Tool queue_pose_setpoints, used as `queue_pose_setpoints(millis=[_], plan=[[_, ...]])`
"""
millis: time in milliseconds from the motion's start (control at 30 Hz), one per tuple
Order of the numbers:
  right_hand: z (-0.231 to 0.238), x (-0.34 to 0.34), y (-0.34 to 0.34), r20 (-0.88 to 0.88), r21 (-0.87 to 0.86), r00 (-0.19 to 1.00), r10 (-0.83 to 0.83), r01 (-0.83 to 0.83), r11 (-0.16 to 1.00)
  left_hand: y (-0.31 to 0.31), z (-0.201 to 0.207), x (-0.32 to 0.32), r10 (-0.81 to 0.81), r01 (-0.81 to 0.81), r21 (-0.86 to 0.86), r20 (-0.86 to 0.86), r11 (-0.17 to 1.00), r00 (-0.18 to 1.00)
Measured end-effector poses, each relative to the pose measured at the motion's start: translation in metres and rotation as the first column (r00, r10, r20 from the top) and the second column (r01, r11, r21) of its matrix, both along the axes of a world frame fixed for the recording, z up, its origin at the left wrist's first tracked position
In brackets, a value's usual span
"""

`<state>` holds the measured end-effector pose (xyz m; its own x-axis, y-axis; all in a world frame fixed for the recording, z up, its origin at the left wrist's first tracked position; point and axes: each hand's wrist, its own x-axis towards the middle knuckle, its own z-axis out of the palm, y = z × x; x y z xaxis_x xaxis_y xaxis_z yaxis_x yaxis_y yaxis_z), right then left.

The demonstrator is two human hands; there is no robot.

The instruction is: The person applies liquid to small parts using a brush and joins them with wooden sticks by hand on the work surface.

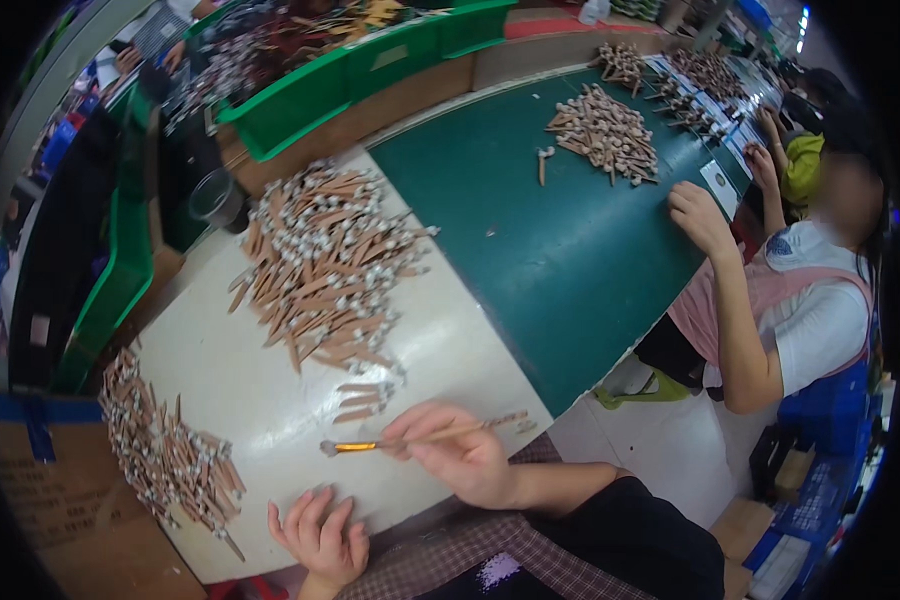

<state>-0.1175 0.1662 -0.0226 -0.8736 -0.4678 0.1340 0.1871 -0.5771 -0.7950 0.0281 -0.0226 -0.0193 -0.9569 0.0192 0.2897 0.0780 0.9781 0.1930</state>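
Note:
My right hand (462, 458) is closed around the handle of a small brush (354, 447), whose gold ferrule and greyish tip point left above the white tabletop (240, 375). Low at the table's near edge, my left hand (322, 535) rests with its fingers apart and slightly curled; nothing shows in it. Just beyond the brush lie a few tapered brown pieces with white ends (360, 401). Farther back, a large pile of the same pieces (315, 270) spreads over the tabletop. Another pile (165, 450) sits left of my left hand.
A green tabletop (490, 260) adjoins mine, bearing another pile of pieces (605, 135). To the right sits a co-worker, one hand (700, 215) over that surface. Green bins (310, 100) line the back. A clear cup (218, 200) and a cardboard box (70, 500) stand left.

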Motion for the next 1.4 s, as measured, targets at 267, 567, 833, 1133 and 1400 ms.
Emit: queue_pose_setpoints(millis=[267, 567, 833, 1133, 1400], plan=[[-0.006, -0.01, 0.014, -0.22, 0.123, 0.969, 0.11, -0.084, 0.989, 0.014, 0.009, -0.017, 0.136, -0.13, -0.063, 0.099, 0.99, 0.986], [-0.014, -0.019, 0.016, -0.253, -0.187, 0.952, 0.169, -0.22, 0.958, 0.015, 0.006, -0.03, 0.15, -0.145, -0.039, 0.157, 0.989, 0.976], [-0.009, -0.021, 0.019, -0.137, -0.264, 0.974, 0.182, -0.213, 0.941, 0.03, 0.019, -0.04, 0.186, -0.176, -0.063, 0.247, 0.982, 0.951], [-0.008, -0.019, 0.028, -0.171, -0.237, 0.978, 0.123, -0.162, 0.958, 0.025, 0.011, -0.037, 0.136, -0.13, -0.041, 0.199, 0.991, 0.97], [-0.011, -0.023, 0.018, -0.173, -0.203, 0.966, 0.192, -0.226, 0.953, 0.028, 0.021, -0.045, 0.213, -0.204, -0.066, 0.193, 0.977, 0.958]])
